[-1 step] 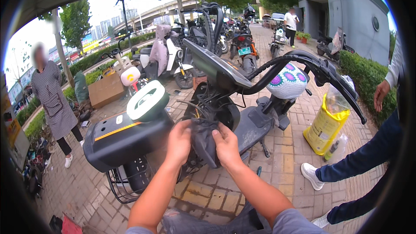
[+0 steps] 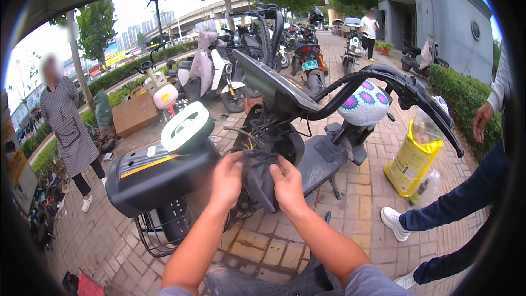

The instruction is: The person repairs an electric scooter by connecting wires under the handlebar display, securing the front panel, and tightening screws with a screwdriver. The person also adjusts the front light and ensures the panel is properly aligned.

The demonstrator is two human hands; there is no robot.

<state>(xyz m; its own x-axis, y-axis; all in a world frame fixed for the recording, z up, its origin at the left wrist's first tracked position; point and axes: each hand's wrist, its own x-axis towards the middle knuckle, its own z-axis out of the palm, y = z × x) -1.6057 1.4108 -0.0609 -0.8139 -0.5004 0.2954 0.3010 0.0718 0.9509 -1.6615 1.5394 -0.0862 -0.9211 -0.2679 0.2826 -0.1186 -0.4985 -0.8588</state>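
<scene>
My left hand (image 2: 228,181) and my right hand (image 2: 285,183) are closed on either side of a dark, soft-looking piece (image 2: 257,178), perhaps a pouch, at the opened front of an electric scooter (image 2: 323,156). Dark cables and a few coloured wires (image 2: 246,141) rise just above my fingers. Over them sit the tilted display (image 2: 268,82) and black handlebar (image 2: 422,104). Left of my left hand is a black box (image 2: 148,186) with an orange stripe and a white-and-green oval top (image 2: 186,129). My fingertips are partly hidden in the dark material.
A person in a checked smock (image 2: 66,120) stands left; another in dark trousers (image 2: 455,203) stands close right, beside a yellow sack (image 2: 408,164). Parked scooters (image 2: 216,85), a cardboard box (image 2: 137,115), a walker (image 2: 368,33), hedge (image 2: 457,93) and grey building (image 2: 455,33) lie beyond.
</scene>
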